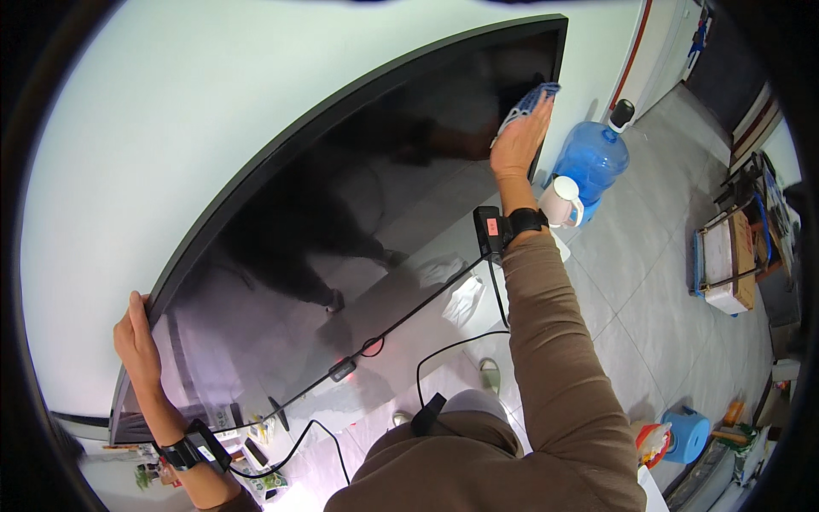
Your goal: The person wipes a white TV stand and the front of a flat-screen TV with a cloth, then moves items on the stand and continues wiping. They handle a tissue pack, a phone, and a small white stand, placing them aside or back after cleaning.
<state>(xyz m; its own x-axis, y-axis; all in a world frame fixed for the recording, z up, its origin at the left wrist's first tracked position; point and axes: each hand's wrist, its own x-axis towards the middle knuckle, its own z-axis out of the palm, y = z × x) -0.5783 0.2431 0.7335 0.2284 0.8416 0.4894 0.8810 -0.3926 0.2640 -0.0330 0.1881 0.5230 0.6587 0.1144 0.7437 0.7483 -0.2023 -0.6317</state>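
Observation:
A large flat-screen television (358, 211) with a black frame stands against a pale wall before me. My left hand (139, 345) grips the frame at the screen's left side, the fingers reaching over its upper edge. Near the right edge of the screen, my right hand (519, 142) presses a blue and white cloth (531, 102) flat against the glass; part of the cloth is hidden under the palm. Both wrists carry black strapped devices with cables. The dark screen reflects my body and the floor.
A white surface below the screen holds a crumpled white tissue (464, 301) and, at left, several small items. Right of the screen are a pale kettle (562, 201) and a blue water bottle (592, 157) with a pump. A cart with boxes (726, 262) and a blue stool (686, 435) stand farther right.

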